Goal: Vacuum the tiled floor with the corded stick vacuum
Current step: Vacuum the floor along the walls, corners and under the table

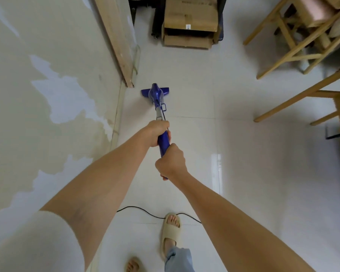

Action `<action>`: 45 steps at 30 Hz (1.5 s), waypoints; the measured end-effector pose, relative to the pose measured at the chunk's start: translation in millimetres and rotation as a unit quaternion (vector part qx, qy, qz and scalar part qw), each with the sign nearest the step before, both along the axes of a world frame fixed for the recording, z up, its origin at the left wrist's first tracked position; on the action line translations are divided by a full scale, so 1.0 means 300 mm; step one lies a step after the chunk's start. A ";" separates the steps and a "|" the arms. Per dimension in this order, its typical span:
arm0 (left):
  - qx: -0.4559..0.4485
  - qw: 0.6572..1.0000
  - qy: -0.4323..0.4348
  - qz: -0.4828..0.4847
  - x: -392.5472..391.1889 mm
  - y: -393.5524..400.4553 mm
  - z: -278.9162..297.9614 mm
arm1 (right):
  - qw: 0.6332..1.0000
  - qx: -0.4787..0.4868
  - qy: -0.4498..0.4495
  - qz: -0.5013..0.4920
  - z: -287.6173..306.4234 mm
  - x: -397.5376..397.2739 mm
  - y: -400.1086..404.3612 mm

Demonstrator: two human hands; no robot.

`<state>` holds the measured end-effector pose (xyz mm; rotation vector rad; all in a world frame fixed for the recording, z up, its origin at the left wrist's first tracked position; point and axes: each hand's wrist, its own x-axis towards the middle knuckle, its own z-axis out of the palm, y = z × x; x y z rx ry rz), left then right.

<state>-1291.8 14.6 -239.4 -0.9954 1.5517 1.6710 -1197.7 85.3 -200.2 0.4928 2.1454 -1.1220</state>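
A blue stick vacuum [156, 95] stands on the pale tiled floor [253, 163], its flat head beside the left wall. My left hand [157, 133] grips the upper part of the blue handle [164, 142]. Just below it, my right hand [171, 161] grips the handle's end, which it hides. The black power cord [143, 211] lies across the floor behind me, passing by my front foot in a beige slipper [170, 232].
A peeling wall [47, 95] runs along the left with a wooden plank [116, 40] leaning on it. Stacked cardboard boxes [190, 22] stand ahead. Wooden frames and stools [294, 46] crowd the right side.
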 end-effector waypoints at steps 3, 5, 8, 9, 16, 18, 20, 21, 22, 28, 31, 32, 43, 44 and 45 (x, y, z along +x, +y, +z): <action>-0.014 1.000 0.001 0.010 -0.052 -0.014 -0.009 | 1.000 -0.001 0.006 0.013 -0.021 -0.054 -0.015; -0.010 0.999 0.002 0.030 -0.076 -0.018 -0.005 | 1.000 -0.001 0.009 0.017 -0.024 -0.082 -0.021; -0.003 0.999 0.002 0.042 -0.078 -0.011 -0.006 | 1.000 0.007 0.011 0.026 -0.026 -0.092 -0.014; -0.002 0.999 0.000 0.041 -0.069 -0.006 -0.007 | 0.999 0.011 0.009 0.030 -0.026 -0.083 -0.008; 0.048 0.997 -0.016 0.054 0.047 0.044 0.027 | 0.998 0.028 0.001 0.058 0.037 0.029 0.069; 0.053 0.998 -0.018 0.043 0.092 0.063 0.053 | 0.997 0.031 -0.012 0.062 0.080 0.071 0.095; 0.056 0.998 -0.016 0.029 0.153 0.082 0.096 | 0.997 0.034 -0.016 0.062 0.141 0.129 0.116; 0.057 0.998 -0.016 0.027 0.181 0.086 0.115 | 0.997 0.033 -0.017 0.062 0.164 0.156 0.120; 0.061 0.998 -0.018 0.026 0.210 0.089 0.134 | 0.997 0.031 -0.017 0.062 0.190 0.183 0.123; 0.063 0.998 -0.027 -0.010 0.444 0.072 0.226 | 0.997 0.010 -0.046 0.053 0.347 0.418 0.109; 0.062 0.997 -0.030 -0.027 0.591 0.061 0.267 | 0.997 0.011 -0.060 0.047 0.402 0.564 0.090; 0.064 0.997 -0.034 -0.032 0.620 0.060 0.274 | 0.997 0.010 -0.063 0.049 0.403 0.589 0.089; 0.126 0.990 -0.055 0.022 0.844 0.079 0.367 | 0.995 0.059 -0.046 0.067 0.498 0.791 0.119; 0.133 0.989 -0.060 0.022 0.844 0.084 0.368 | 0.995 0.066 -0.045 0.066 0.493 0.789 0.124; 0.138 0.988 -0.062 0.022 0.842 0.090 0.370 | 0.994 0.072 -0.044 0.065 0.487 0.783 0.127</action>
